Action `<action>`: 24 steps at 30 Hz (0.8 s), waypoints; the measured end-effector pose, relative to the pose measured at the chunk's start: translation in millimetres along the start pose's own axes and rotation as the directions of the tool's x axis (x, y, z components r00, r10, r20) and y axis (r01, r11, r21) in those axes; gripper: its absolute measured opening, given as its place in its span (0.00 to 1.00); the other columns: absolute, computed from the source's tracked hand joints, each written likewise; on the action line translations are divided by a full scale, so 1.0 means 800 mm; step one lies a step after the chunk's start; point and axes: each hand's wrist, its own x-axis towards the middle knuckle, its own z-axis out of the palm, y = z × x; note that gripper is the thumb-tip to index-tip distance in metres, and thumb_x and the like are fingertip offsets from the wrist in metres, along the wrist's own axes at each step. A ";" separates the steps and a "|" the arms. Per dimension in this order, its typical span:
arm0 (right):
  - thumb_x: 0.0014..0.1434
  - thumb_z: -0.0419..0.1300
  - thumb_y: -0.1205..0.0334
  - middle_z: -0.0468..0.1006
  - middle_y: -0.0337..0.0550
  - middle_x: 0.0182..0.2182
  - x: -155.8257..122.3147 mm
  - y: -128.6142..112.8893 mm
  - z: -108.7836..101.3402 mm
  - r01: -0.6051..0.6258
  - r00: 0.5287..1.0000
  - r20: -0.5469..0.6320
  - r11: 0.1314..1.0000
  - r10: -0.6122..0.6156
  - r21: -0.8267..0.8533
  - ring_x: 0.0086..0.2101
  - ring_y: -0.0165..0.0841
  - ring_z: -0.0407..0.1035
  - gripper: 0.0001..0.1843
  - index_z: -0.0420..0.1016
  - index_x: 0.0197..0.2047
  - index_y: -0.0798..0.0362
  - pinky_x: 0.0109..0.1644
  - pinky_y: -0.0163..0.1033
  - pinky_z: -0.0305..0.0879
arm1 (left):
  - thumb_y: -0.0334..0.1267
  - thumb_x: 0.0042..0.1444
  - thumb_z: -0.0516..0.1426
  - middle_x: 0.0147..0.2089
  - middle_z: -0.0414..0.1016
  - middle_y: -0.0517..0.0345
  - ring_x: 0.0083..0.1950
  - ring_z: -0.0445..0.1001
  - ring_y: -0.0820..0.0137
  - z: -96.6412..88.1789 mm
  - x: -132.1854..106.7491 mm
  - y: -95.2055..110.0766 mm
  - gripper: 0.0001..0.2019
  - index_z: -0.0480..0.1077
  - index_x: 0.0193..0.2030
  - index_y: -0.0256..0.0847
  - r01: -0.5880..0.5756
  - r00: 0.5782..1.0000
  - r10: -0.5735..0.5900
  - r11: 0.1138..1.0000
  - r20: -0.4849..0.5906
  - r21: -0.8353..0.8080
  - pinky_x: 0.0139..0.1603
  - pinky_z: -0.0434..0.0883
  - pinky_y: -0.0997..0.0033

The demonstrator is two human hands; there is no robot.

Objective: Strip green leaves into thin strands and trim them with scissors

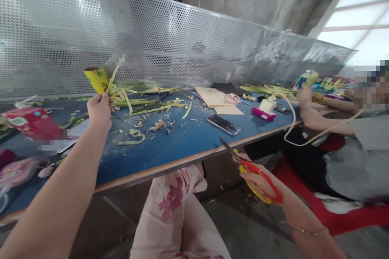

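Observation:
My left hand (99, 110) is stretched out over the blue table (170, 145), fingers closed on a thin green leaf strip (113, 77) that rises from the fist. Several more green strips (142, 103) lie just beyond it beside a yellow cardboard tube (96, 79). My right hand (258, 181) is low, below the table's front edge, gripping red and yellow scissors (252, 170) with the blades pointing up and left. Leaf scraps (133, 135) litter the tabletop.
A phone (224, 124) lies on the table at centre right. A tan board (214, 98) and pink tape ring (230, 98) sit farther back. A perforated metal screen (182, 36) walls the far side. Another person (349, 137) sits at right on a red chair (340, 214).

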 end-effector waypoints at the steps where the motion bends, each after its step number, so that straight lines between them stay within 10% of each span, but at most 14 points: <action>1: 0.53 0.53 0.53 0.60 0.29 0.16 -0.003 0.001 0.003 -0.053 0.995 0.089 0.990 0.041 0.131 0.10 0.23 0.50 0.29 0.60 0.58 0.50 0.12 0.30 0.52 | 0.37 0.55 0.52 0.17 0.57 0.66 0.16 0.53 0.82 0.000 0.000 -0.001 0.12 0.60 0.21 0.38 0.002 1.000 -0.002 1.000 0.001 0.007 0.18 0.51 0.75; 6: 0.50 0.56 0.54 0.57 0.26 0.16 0.000 0.007 0.011 -0.233 0.924 0.383 0.780 -0.009 0.580 0.08 0.18 0.40 0.30 0.59 0.57 0.49 0.08 0.25 0.42 | 0.40 0.53 0.54 0.17 0.58 0.64 0.16 0.52 0.81 0.000 0.001 -0.004 0.13 0.60 0.21 0.39 0.000 1.000 0.000 1.000 -0.005 -0.008 0.18 0.51 0.74; 16: 0.51 0.58 0.54 0.58 0.28 0.18 0.004 0.015 0.016 -0.219 0.939 0.342 0.721 -0.027 0.658 0.10 0.18 0.39 0.35 0.56 0.62 0.46 0.09 0.24 0.41 | 0.39 0.53 0.53 0.16 0.55 0.63 0.16 0.52 0.79 -0.004 0.010 -0.016 0.12 0.60 0.21 0.40 -0.019 1.000 0.019 0.999 -0.001 0.034 0.19 0.50 0.73; 21: 0.53 0.58 0.49 0.68 0.35 0.23 -0.001 0.020 0.016 -0.037 0.987 0.156 0.904 -0.033 0.426 0.15 0.22 0.56 0.35 0.56 0.62 0.49 0.17 0.29 0.57 | 0.41 0.51 0.54 0.16 0.56 0.62 0.16 0.53 0.79 -0.005 0.010 -0.017 0.13 0.60 0.20 0.40 -0.018 1.000 0.018 1.000 0.015 0.010 0.19 0.51 0.72; 24: 0.55 0.55 0.50 0.73 0.47 0.44 -0.003 0.010 0.009 0.104 0.993 -0.050 0.994 -0.103 0.028 0.41 0.35 0.70 0.30 0.61 0.60 0.47 0.43 0.40 0.68 | 0.40 0.52 0.54 0.15 0.54 0.64 0.15 0.52 0.80 -0.004 0.008 -0.013 0.13 0.60 0.19 0.39 -0.010 1.000 0.010 1.000 -0.007 0.009 0.18 0.50 0.73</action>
